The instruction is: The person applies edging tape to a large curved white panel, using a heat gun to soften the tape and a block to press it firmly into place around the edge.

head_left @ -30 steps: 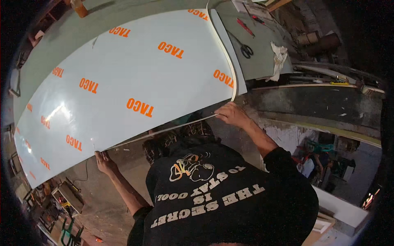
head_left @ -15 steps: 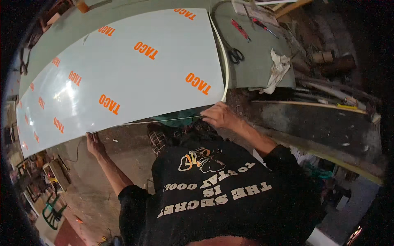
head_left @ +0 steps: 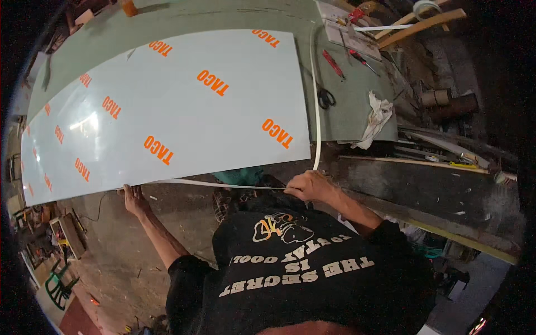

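Glossy pale sheet (head_left: 167, 106) lies flat, long axis 8-to-2 o'clock. Left hand (head_left: 133, 198) grips its near edge; right hand (head_left: 310, 186) pinches thin white strip (head_left: 316, 95) at 5 o'clock.

Black-handled scissors (head_left: 326, 99) lie on the green bench top (head_left: 234, 17), up and just right of the right hand. A crumpled white rag (head_left: 377, 116) sits further right; two red-handled screwdrivers (head_left: 334, 63) lie above it.
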A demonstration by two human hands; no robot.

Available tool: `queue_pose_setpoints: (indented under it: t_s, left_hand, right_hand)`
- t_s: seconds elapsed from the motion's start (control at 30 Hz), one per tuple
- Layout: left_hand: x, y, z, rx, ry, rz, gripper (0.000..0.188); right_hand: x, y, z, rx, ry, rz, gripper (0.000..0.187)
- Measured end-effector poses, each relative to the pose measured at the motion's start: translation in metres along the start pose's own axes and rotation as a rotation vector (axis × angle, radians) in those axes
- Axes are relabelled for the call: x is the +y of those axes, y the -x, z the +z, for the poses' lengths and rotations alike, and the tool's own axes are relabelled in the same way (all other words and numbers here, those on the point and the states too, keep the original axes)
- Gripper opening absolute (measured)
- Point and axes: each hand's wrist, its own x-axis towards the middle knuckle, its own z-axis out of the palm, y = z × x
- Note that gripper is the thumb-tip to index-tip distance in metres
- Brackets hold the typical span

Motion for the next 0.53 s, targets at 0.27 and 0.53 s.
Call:
queue_pose_setpoints:
  t_s: [0.27,0.53]
  left_hand:
    - [0.016,0.02,0.016,0.227,0.069,-0.023,0.036]
    - [0.02,0.023,0.025,0.265,0.069,0.008,0.052]
  right_hand:
    - [0.009,-0.012,0.038,-0.057,-0.075,0.068,0.016]
    - [0.038,-0.008,0.028,-0.025,0.02,0.038,0.016]
